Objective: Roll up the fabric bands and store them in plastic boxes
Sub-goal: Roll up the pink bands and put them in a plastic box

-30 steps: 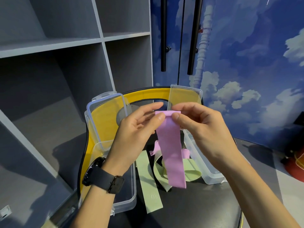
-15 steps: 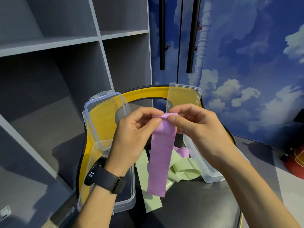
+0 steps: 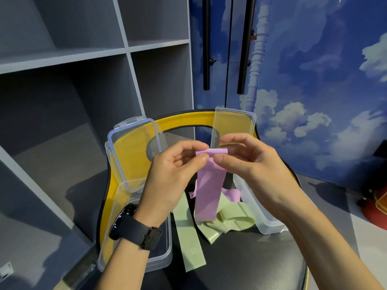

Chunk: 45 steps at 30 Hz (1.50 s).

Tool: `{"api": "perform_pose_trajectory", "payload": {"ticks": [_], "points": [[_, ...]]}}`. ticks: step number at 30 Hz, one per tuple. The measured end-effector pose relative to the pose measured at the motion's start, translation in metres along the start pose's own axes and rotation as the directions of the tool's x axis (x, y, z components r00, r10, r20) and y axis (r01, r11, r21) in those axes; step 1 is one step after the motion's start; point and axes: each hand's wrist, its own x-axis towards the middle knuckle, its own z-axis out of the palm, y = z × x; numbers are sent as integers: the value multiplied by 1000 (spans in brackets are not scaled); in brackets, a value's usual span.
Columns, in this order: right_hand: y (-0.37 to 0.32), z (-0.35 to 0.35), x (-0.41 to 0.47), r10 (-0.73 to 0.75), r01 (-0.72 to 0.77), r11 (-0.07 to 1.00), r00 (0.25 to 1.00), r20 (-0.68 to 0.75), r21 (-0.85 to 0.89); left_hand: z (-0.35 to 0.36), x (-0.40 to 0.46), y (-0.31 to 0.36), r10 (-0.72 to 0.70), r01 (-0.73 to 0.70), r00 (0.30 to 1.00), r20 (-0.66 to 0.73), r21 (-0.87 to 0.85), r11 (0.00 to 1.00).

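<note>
A grey shelf unit (image 3: 62, 84) and a blue cloud-print cabinet (image 3: 314, 80) are seen behind a black-and-yellow chair (image 3: 240, 266), where two clear plastic boxes (image 3: 125, 206) (image 3: 263, 216) are parked with lids flipped up. Loose green bands (image 3: 189, 237) and another pink one are piled between them — right under the dangling tail. The pink fabric band (image 3: 209, 185) is pinched at its top edge by the left hand (image 3: 173, 174) and right hand (image 3: 249, 166), a first small roll just started. The roll could easily be skewed or sprung loose if one pinch is relaxed — stretchy fabric probably.
</note>
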Motion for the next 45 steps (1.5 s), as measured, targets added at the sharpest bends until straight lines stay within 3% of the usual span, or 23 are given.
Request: {"api": "perform_pose_trajectory", "payload": {"ticks": [4, 11, 19, 25, 32, 36, 45], "points": [[0, 1, 0, 39, -39, 999, 999, -17, -19, 1, -1, -1, 12, -13, 1000, 21, 22, 1000], [-1, 1, 0, -30, 31, 998, 999, -20, 51, 1, -2, 0, -42, 50, 993, 107, -67, 996], [-1, 1, 0, -75, 75, 997, 997, -11, 26, 1, 1, -3, -68, 68, 997, 35, -12, 998], [5, -1, 1, 62, -62, 998, 998, -11, -6, 1, 0, -5, -30, 30, 999, 32, -4, 1000], [8, -3, 3, 43, -43, 998, 999, 1, 36, 0, 1, -5, -84, 88, 995, 44, -77, 993], [8, -2, 3, 27, -27, 999, 1000, 4, 32, 1, 2, -7, -111, 111, 994, 10, -37, 993], [6, -2, 2, 132, -134, 990, 991, 35, 54, 0, 0, -10, -64, 65, 997, 31, -36, 997]]}}
